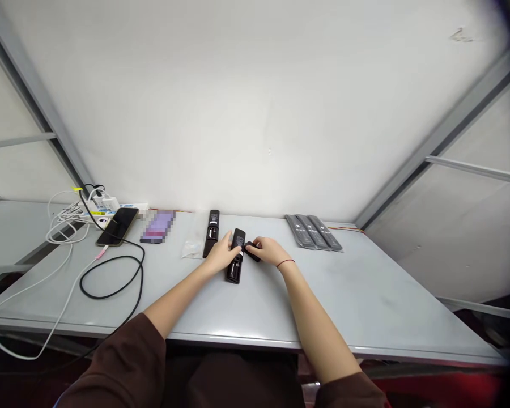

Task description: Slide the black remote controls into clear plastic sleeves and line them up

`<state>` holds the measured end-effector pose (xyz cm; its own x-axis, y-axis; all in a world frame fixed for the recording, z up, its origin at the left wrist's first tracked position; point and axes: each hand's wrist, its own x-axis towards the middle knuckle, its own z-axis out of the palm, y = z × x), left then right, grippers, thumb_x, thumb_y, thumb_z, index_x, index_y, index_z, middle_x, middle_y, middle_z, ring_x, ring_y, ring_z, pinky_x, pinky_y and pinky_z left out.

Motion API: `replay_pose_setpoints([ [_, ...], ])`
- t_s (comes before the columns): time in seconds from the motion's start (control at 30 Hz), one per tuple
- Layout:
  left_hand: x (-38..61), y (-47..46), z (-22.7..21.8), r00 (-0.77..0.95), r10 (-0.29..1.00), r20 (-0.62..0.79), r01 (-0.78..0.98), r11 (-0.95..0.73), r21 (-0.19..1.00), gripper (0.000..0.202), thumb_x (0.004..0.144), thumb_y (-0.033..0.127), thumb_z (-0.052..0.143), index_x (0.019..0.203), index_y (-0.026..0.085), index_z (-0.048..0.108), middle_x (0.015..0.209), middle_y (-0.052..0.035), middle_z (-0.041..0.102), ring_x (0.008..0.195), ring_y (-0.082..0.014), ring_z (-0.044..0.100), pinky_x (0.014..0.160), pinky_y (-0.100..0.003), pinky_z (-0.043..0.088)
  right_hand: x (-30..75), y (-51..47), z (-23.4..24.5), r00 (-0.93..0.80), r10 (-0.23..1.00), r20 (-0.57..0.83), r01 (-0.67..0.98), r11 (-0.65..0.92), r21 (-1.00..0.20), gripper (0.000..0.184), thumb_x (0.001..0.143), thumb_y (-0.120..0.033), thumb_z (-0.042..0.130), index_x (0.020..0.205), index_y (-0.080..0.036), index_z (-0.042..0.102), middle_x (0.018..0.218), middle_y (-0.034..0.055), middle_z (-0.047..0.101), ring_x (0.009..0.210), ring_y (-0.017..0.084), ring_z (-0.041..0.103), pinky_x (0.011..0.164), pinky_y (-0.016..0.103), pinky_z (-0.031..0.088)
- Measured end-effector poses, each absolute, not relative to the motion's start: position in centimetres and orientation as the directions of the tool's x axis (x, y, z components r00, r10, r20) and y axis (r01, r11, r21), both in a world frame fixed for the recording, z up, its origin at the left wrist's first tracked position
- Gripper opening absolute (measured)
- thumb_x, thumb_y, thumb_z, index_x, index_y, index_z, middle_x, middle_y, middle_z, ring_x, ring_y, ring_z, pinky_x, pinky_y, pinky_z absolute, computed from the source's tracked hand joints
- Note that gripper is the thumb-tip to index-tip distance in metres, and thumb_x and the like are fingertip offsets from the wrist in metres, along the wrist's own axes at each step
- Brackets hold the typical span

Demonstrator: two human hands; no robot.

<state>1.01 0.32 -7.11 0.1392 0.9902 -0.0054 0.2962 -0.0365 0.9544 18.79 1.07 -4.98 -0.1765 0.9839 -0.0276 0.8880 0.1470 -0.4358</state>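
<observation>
A black remote control (pixel 235 268) lies back side up on the table in front of me, its battery compartment uncovered. My left hand (pixel 223 253) grips it from the left, fingers closed around its middle. Just right of it, my right hand (pixel 268 250) pinches a small black piece that looks like a battery cover (pixel 252 253). A second black remote (pixel 212 231) lies back side up to the left, with its compartment uncovered too. Beside that one is a clear plastic bag (pixel 192 248).
Several dark remotes in clear wrapping (pixel 313 232) lie at the back right. On the left are a black phone (pixel 118 226), a phone with a blurred screen (pixel 157 226), a power strip (pixel 134 208) and a looped black cable (pixel 110 296). A white wall stands behind the table (pixel 238 317).
</observation>
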Motion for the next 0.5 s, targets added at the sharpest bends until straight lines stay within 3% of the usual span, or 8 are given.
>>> replay_pose_setpoints([
  [0.27, 0.6, -0.6, -5.9, 0.223, 0.960, 0.168, 0.457, -0.255, 0.852, 0.016, 0.071, 0.030, 0.066, 0.084, 0.022, 0.064, 0.090, -0.0099, 0.066, 0.100, -0.0306, 0.057, 0.098, -0.039, 0.034, 18.6, 1.1, -5.1, -0.176, 0.984, 0.001, 0.910, 0.164, -0.380, 0.032, 0.082, -0.045, 0.053, 0.070, -0.016, 0.061, 0.071, 0.0083, 0.065, 0.065, 0.017, 0.055, 0.056, 0.025, 0.033],
  [0.4, -0.6, -0.5, -4.6, 0.350, 0.913, 0.211, 0.544, -0.381, 0.747, 0.010, 0.071, 0.031, 0.064, 0.076, 0.022, 0.065, 0.088, -0.0074, 0.066, 0.091, -0.0262, 0.058, 0.091, -0.034, 0.039, 18.6, 1.1, -5.2, -0.176, 0.984, 0.006, 0.911, 0.165, -0.378, 0.034, 0.083, -0.046, 0.050, 0.074, -0.016, 0.062, 0.076, 0.0084, 0.065, 0.068, 0.018, 0.057, 0.058, 0.025, 0.034],
  [0.5, -1.5, -0.7, -3.1, 0.496, 0.855, 0.153, 0.577, -0.456, 0.677, 0.008, 0.072, 0.028, 0.061, 0.072, 0.022, 0.065, 0.084, -0.0051, 0.066, 0.081, -0.0230, 0.059, 0.080, -0.030, 0.042, 18.6, 1.0, -5.3, -0.171, 0.985, 0.003, 0.913, 0.159, -0.376, 0.033, 0.084, -0.046, 0.050, 0.078, -0.015, 0.062, 0.078, 0.0088, 0.065, 0.071, 0.018, 0.057, 0.060, 0.025, 0.035],
])
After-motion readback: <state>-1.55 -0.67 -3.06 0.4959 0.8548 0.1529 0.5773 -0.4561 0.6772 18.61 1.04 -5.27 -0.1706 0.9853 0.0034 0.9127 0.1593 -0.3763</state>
